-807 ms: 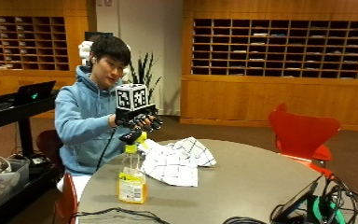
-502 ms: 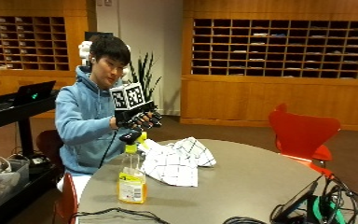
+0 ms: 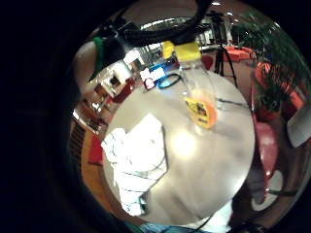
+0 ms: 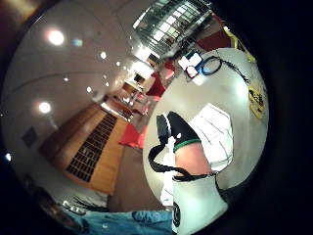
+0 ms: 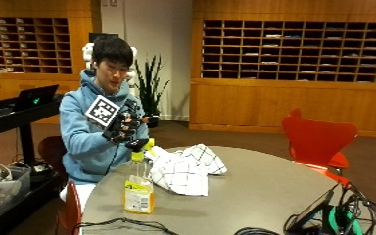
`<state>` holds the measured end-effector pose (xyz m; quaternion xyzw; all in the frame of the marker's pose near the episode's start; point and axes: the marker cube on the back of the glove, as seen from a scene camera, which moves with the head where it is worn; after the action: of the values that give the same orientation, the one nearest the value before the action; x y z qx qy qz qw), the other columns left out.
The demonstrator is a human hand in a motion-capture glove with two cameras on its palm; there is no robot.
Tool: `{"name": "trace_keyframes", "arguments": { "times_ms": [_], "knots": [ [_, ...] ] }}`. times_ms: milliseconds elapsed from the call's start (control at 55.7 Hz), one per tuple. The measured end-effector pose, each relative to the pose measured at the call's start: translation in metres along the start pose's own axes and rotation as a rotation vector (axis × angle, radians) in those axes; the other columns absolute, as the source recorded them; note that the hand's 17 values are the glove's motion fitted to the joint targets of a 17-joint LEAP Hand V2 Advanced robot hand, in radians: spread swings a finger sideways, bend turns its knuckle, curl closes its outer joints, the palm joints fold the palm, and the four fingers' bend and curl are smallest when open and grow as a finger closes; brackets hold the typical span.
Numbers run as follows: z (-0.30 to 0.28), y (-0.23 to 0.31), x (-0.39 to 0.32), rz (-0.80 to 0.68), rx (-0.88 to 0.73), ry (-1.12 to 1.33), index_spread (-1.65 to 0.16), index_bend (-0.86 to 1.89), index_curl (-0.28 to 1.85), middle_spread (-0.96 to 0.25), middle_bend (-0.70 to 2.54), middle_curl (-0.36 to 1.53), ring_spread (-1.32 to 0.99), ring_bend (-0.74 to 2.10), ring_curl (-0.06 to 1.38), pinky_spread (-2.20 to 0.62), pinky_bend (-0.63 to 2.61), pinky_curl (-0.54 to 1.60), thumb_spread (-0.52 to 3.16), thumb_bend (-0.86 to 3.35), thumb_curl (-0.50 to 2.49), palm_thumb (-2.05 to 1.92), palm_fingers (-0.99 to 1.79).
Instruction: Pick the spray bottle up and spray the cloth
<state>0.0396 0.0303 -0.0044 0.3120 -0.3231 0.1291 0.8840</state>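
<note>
The spray bottle (image 5: 139, 188) stands upright near the edge of the round bench (image 5: 260, 191), its clear body holding yellow-orange liquid in the lower part (yellow nozzle on top). The gloved right hand (image 5: 124, 126) is raised above the bottle and apart from it, fingers loosely curled and holding nothing. Just beside the bottle lies the white checked cloth (image 5: 185, 169), rumpled on the bench.

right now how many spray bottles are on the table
1: the spray bottle stands upright near the table's front edge, beside the checked cloth, below the gloved right hand. None hidden that I can see.
</note>
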Motion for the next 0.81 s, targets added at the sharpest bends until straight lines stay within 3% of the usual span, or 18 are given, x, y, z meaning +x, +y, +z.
{"name": "trace_keyframes", "arguments": {
  "times_ms": [90, 161, 251, 807],
  "knots": [
    [-0.007, 0.001, 0.018, 0.047, 0.141, -0.061, -0.22, 0.11, 0.17, 0.01, 0.28, 0.31, 0.1, 0.52, 0.27, 0.23, 0.57, 0.32, 1.0, -0.01, 0.33, 0.67, 0.39],
    [-0.018, 0.01, 0.03, 0.104, 0.139, -0.12, -0.21, 0.1, 0.17, 0.02, 0.28, 0.32, 0.1, 0.52, 0.28, 0.22, 0.58, 0.33, 1.0, -0.01, 0.35, 0.7, 0.37],
    [-0.014, -0.004, 0.052, 0.098, 0.349, -0.154, -0.2, 0.09, 0.17, 0.03, 0.28, 0.33, 0.1, 0.52, 0.29, 0.21, 0.58, 0.33, 0.99, -0.01, 0.37, 0.73, 0.37],
    [0.023, -0.063, 0.122, 0.244, 0.299, -0.305, -0.17, 0.09, 0.15, 0.06, 0.25, 0.35, 0.09, 0.54, 0.31, 0.2, 0.64, 0.36, 0.95, -0.02, 0.43, 0.79, 0.24]
  ]
}}
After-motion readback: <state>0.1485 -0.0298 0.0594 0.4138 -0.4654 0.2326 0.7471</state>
